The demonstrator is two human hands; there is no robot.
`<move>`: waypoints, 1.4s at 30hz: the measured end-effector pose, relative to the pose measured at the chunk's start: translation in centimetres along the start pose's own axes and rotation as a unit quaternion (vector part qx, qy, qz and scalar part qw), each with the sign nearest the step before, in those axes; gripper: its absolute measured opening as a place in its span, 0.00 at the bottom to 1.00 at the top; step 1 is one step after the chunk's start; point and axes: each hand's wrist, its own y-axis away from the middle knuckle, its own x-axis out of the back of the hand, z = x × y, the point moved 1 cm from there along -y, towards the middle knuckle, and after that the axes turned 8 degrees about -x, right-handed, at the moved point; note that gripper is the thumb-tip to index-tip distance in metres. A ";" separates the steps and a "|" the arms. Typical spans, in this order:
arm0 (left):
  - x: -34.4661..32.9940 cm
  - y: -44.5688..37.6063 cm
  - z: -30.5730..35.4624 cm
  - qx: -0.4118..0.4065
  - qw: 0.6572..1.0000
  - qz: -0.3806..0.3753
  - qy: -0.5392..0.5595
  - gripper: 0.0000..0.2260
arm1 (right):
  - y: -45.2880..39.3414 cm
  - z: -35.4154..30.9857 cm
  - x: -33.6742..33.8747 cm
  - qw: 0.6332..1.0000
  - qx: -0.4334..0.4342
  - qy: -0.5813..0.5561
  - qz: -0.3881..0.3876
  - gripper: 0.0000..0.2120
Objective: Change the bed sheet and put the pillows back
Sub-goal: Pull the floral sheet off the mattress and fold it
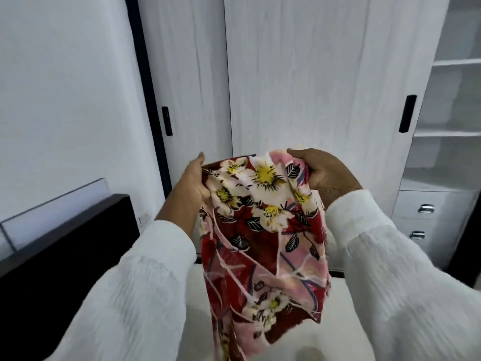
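Between both raised hands, before the white wardrobe doors: floral sheet, bunched and hanging down over the pale floor. Left hand clamped on its left upper edge, fingers hidden behind the cloth; right hand curled round the right upper edge. Likely trouble: loose tail dragging or catching underfoot, or the wrong edge found, leaving it twisted when spread. Dark headboard at left; no pillows in view. No brand, label or legible writing anywhere.
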 end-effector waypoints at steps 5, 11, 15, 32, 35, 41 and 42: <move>-0.1 0.7 3.4 -0.034 0.999 -0.001 0.012 0.12 | 1.2 -1.4 -1.6 0.999 0.047 0.016 -0.004 0.12; 0.7 1.9 3.2 -0.025 0.999 -0.003 0.028 0.15 | 1.7 -0.9 -1.9 0.999 0.041 0.010 0.003 0.15; 0.2 3.1 1.1 0.012 0.993 -0.092 -0.066 0.26 | 2.1 0.9 -1.9 0.998 0.028 0.054 -0.016 0.17; -3.6 1.3 1.6 -0.051 0.991 -0.014 -0.121 0.07 | 1.1 -1.6 0.5 0.994 0.068 -0.061 -0.052 0.04; -3.7 0.6 1.5 -0.077 0.987 0.072 -0.119 0.14 | 0.2 -1.2 1.0 0.994 0.111 0.007 0.012 0.05; -3.2 -1.7 -1.1 -0.031 0.992 0.098 -0.071 0.09 | -3.8 -0.8 2.0 0.960 0.091 0.230 0.134 0.05; -2.8 -2.3 -1.6 -0.020 0.991 0.117 -0.069 0.10 | -4.6 -0.4 2.4 0.959 0.077 0.232 0.141 0.07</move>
